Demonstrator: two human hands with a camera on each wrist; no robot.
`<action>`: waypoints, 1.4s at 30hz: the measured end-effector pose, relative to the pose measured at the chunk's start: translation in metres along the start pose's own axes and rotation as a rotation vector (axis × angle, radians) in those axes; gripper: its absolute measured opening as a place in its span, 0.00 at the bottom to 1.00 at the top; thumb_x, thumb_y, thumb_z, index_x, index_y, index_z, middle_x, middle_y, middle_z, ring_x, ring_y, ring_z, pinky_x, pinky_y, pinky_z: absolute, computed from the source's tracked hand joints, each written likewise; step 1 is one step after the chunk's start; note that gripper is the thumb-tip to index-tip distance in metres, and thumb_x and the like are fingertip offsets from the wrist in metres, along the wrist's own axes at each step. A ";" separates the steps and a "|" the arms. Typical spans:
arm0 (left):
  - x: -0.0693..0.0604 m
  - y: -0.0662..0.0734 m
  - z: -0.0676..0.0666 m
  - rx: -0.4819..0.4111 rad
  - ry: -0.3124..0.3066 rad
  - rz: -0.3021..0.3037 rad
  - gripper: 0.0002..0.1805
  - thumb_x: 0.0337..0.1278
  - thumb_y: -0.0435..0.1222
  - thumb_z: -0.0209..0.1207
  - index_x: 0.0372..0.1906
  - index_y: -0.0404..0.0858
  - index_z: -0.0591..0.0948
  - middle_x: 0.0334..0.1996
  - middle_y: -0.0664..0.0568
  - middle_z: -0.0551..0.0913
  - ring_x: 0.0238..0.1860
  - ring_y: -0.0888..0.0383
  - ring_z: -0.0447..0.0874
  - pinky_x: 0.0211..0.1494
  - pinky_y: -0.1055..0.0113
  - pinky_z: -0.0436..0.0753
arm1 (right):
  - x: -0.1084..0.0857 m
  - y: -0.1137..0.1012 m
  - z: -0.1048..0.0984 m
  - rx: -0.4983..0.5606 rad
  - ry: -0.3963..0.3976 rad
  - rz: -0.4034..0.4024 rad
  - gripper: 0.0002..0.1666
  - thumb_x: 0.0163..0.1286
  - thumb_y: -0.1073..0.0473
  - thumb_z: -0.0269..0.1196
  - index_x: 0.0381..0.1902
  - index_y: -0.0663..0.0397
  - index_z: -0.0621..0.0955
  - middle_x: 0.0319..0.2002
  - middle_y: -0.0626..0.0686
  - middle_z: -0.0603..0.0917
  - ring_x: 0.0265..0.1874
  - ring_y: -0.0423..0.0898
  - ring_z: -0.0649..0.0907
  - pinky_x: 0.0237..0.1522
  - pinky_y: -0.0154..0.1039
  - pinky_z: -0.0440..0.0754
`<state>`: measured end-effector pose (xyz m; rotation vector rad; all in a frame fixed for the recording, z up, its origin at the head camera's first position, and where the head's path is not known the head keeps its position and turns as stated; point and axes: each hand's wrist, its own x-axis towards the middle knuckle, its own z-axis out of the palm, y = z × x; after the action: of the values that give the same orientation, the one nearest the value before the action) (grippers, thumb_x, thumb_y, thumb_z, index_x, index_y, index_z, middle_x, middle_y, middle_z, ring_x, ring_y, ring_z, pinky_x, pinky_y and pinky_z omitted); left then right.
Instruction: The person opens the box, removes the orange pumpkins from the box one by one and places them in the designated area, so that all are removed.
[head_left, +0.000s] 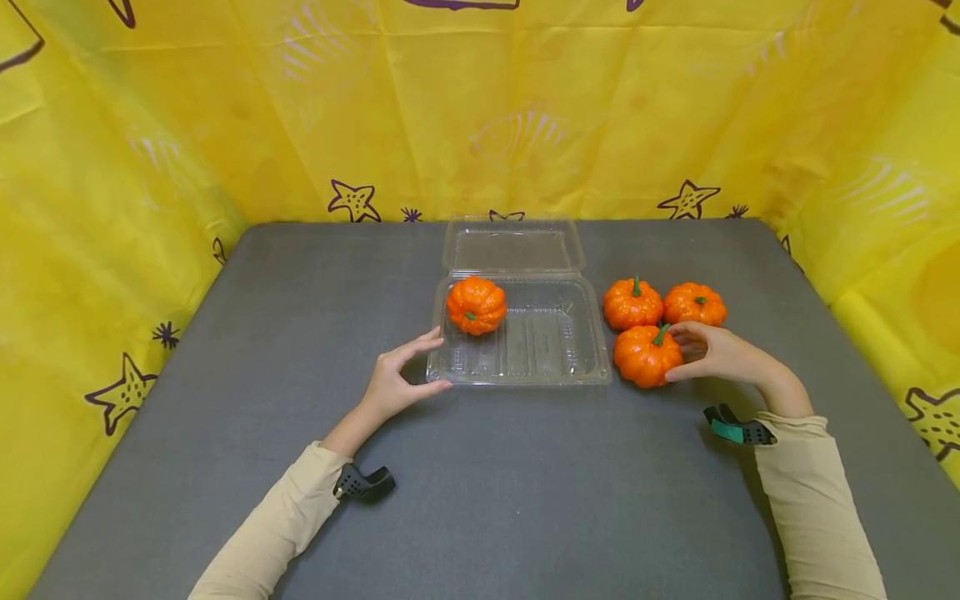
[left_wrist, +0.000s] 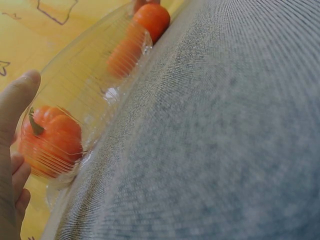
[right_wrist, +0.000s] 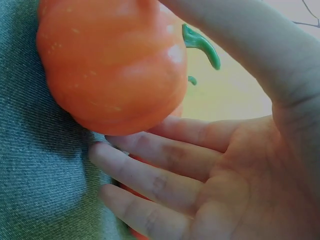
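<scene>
A clear plastic clamshell container [head_left: 525, 379] lies unfolded on the table, its lid [head_left: 513, 246] laid back. One small orange pumpkin [head_left: 477, 306] sits in its left back corner. My left hand [head_left: 393, 379] touches the container's left edge, thumb and fingers spread apart. Right of the container, three more pumpkins stand close together. Around the right side of the front pumpkin [head_left: 647, 357] is my right hand [head_left: 716, 358]. In the right wrist view its fingers [right_wrist: 155, 187] extend fairly straight beside the pumpkin [right_wrist: 115, 70], and the thumb reaches its near side.
Behind the front pumpkin stand a left pumpkin [head_left: 632, 305] and a right pumpkin [head_left: 695, 303], both with green stems. A grey cloth covers the table [head_left: 525, 492]. Yellow patterned curtains [head_left: 420, 108] enclose its back and sides.
</scene>
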<state>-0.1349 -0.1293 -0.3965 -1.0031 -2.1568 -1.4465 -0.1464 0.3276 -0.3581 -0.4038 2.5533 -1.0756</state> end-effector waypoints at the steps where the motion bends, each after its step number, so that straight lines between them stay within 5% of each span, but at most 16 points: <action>1: 0.000 0.000 0.000 0.002 0.001 0.000 0.32 0.18 0.21 0.72 0.43 0.23 0.76 0.47 0.30 0.73 0.50 0.39 0.72 0.57 0.62 0.68 | -0.001 -0.001 0.000 0.009 0.002 -0.011 0.39 0.53 0.59 0.68 0.55 0.75 0.63 0.51 0.69 0.70 0.48 0.62 0.73 0.48 0.52 0.71; 8: -0.001 -0.001 0.001 0.007 -0.002 -0.009 0.31 0.19 0.21 0.72 0.42 0.21 0.75 0.48 0.30 0.74 0.51 0.40 0.72 0.57 0.62 0.68 | -0.006 -0.005 -0.004 0.083 0.048 -0.075 0.35 0.54 0.65 0.66 0.56 0.74 0.65 0.51 0.69 0.72 0.47 0.44 0.76 0.44 0.29 0.74; 13: 0.000 -0.001 0.000 0.000 0.006 0.002 0.32 0.17 0.21 0.72 0.43 0.22 0.76 0.47 0.30 0.74 0.50 0.39 0.72 0.57 0.63 0.68 | -0.009 -0.017 -0.007 -0.017 0.136 -0.112 0.33 0.56 0.60 0.66 0.55 0.71 0.69 0.49 0.66 0.75 0.46 0.52 0.77 0.44 0.22 0.70; 21: -0.001 -0.001 0.000 -0.011 0.008 0.007 0.33 0.16 0.20 0.72 0.43 0.24 0.77 0.46 0.29 0.74 0.49 0.37 0.72 0.56 0.63 0.68 | -0.008 -0.035 -0.002 -0.222 0.363 -0.176 0.27 0.55 0.56 0.67 0.50 0.65 0.75 0.45 0.62 0.78 0.45 0.57 0.75 0.44 0.44 0.69; 28: -0.001 -0.003 0.001 -0.010 0.006 0.005 0.32 0.17 0.21 0.72 0.43 0.24 0.77 0.47 0.30 0.74 0.50 0.38 0.72 0.57 0.62 0.68 | -0.001 -0.040 0.007 -0.157 0.528 -0.275 0.31 0.48 0.63 0.71 0.52 0.60 0.76 0.48 0.58 0.78 0.46 0.51 0.76 0.43 0.19 0.65; 33: -0.002 -0.002 0.000 0.002 0.015 0.021 0.32 0.17 0.21 0.72 0.43 0.24 0.77 0.46 0.29 0.74 0.49 0.38 0.73 0.56 0.64 0.69 | 0.005 -0.046 0.013 -0.144 0.552 -0.357 0.37 0.44 0.67 0.72 0.55 0.58 0.74 0.49 0.60 0.77 0.45 0.36 0.75 0.44 0.20 0.66; 42: 0.000 -0.001 0.000 0.005 0.015 0.015 0.32 0.16 0.21 0.73 0.43 0.24 0.77 0.47 0.30 0.74 0.49 0.39 0.73 0.56 0.63 0.69 | 0.016 -0.058 0.011 -0.156 0.547 -0.434 0.39 0.40 0.72 0.72 0.55 0.61 0.73 0.56 0.56 0.73 0.54 0.41 0.71 0.49 0.22 0.66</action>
<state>-0.1355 -0.1295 -0.3976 -1.0017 -2.1363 -1.4368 -0.1483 0.2752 -0.3262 -0.8342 3.1379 -1.2753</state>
